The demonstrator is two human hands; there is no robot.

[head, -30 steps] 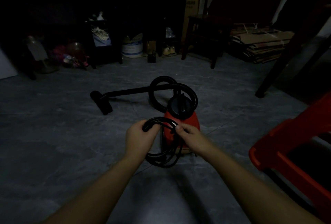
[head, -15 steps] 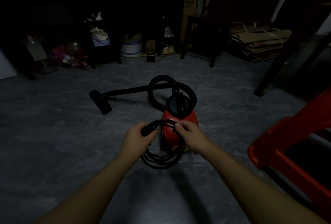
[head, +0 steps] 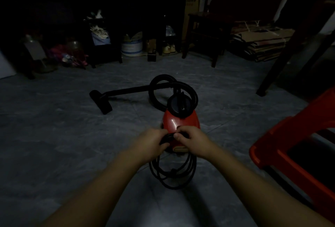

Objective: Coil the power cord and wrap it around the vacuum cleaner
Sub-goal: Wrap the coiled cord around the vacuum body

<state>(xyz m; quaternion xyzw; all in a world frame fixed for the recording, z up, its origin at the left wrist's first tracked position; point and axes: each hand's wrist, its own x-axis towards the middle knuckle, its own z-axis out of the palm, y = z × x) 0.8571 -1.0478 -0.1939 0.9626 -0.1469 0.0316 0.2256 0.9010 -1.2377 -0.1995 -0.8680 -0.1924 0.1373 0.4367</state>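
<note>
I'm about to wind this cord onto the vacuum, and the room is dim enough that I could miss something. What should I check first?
1. Left hand and right hand both hold the coiled black power cord at its top: ok.
2. Loops gathered in one hanging bundle: ok.
3. Cord wrapped around the red canister vacuum cleaner: not ok; the coil hangs in front of it.
4. Plug end located: cannot tell, too dark.
5. Black ribbed hose clear of the wrap path: cannot tell; it loops behind the canister.
6. Red plastic chair clear of the arms: ok, apart on the right.
</note>
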